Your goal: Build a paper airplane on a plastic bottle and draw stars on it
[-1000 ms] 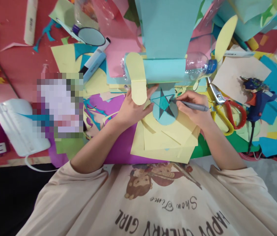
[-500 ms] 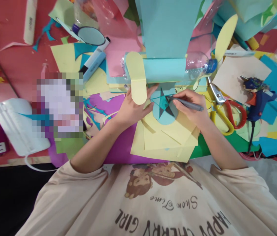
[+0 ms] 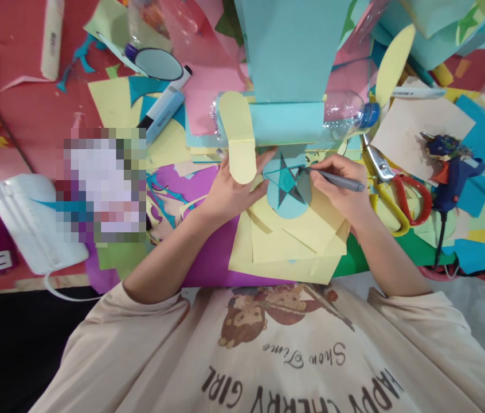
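A dark grey marker pen (image 3: pixel 340 180) is pinched in my right hand (image 3: pixel 345 183), its tip on the right arm of a star drawn on a light blue paper circle (image 3: pixel 296 207). Several arms of the star are inked black. My left hand (image 3: pixel 229 192) lies with spread fingers at the circle's left edge, partly under a yellow paper strip (image 3: pixel 242 158). That strip hangs from a clear plastic bottle (image 3: pixel 343 109) wrapped in light blue paper. Under the circle lie yellow paper sheets (image 3: pixel 294 246).
Scissors with red and yellow handles (image 3: pixel 414 201) lie to the right, near a blue glue gun (image 3: pixel 449 183) with a cord. A white box-like device (image 3: pixel 36 223) sits at left beside a pixelated patch. Several markers, including a blue one (image 3: pixel 163 112), and paper scraps cover the red table (image 3: pixel 19 126).
My right hand and the marker have moved slightly to the right, out along the star's right arm. The left hand stays where it was.
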### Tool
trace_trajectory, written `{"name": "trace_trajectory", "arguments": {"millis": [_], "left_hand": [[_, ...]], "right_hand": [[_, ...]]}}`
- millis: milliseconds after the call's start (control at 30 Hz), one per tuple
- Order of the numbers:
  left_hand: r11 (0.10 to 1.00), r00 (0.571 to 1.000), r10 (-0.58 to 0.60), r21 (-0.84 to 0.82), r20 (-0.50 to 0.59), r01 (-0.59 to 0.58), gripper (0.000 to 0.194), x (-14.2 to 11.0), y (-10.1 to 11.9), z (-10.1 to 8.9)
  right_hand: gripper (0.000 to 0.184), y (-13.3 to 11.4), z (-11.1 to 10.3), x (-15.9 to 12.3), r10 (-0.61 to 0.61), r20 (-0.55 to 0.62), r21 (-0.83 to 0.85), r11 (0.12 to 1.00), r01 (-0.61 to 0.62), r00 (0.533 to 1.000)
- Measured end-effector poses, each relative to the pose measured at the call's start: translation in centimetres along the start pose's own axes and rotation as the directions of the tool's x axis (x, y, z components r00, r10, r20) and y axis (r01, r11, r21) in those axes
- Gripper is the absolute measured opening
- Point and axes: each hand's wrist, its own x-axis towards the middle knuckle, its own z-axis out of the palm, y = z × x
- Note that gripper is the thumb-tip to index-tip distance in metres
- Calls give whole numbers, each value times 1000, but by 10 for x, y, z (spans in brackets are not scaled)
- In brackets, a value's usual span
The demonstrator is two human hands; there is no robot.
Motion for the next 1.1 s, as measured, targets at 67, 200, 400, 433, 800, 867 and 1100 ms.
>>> {"name": "trace_trajectory", "arguments": {"millis": [67,200,400,433,800,867,1100], "left_hand": [[1000,1000,3,-4,2,-3,52,0,0,0],[1000,1000,12,-3,2,-12,53,0,-1,0],[1000,1000,6,17,-4,-6,53,0,-1,1],[1000,1000,5,17,-6,-5,52,-1,-1,1],[1000,1000,-5,4,15,5,53,0,0,-1],[1000,1000,-8,-5,13,8,53,0,0,0],[1000,1000,7,4,11,-7,53,0,0,-1]], "right_hand": [[10,0,-1,0,8,-13,-1,1000,-8,1000],[12,-1,-2,0,0,-24,4,1000,0,1000],[14,0,2,0,-15,70,4,1000,15,997],[14,1,2,0,-19,82,2,1000,19,996],[15,6,2,2,-20,116,-10,1000,21,993],[15,7,2,2,-21,117,-4,1000,22,993],[13,5,1,2,-21,132,-18,1000,24,991]]}}
